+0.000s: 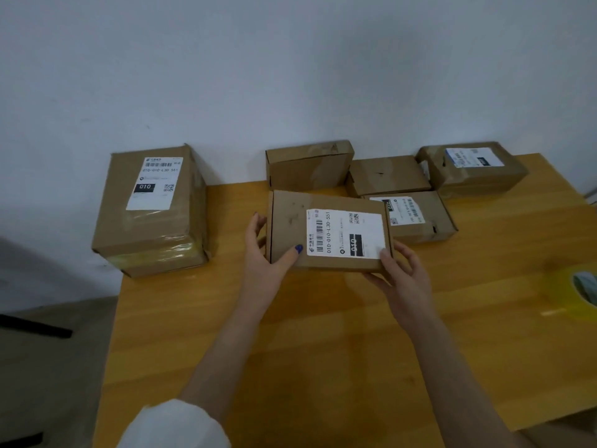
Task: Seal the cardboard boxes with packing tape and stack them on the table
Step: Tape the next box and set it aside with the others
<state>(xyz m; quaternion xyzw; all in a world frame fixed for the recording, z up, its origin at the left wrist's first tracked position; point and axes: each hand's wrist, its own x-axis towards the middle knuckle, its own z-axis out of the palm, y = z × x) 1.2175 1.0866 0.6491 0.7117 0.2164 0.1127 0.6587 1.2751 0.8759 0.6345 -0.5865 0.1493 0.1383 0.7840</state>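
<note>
I hold a flat cardboard box (290,221) with a white shipping label in the middle of the wooden table (323,350). My left hand (263,253) grips its left end, thumb on top. My right hand (400,276) grips its near right corner. A stack of two taped boxes (151,218) stands at the table's far left corner. Behind the held box lie several more boxes: one upright (307,164), a flat one (387,176), a labelled one (423,218) and a taped one (471,169) at the far right. A roll of clear yellowish packing tape (578,295) lies at the right edge.
A pale wall runs right behind the boxes. The table's left edge drops to a grey floor with a dark bar (35,328). Bare wood stretches between me and the held box.
</note>
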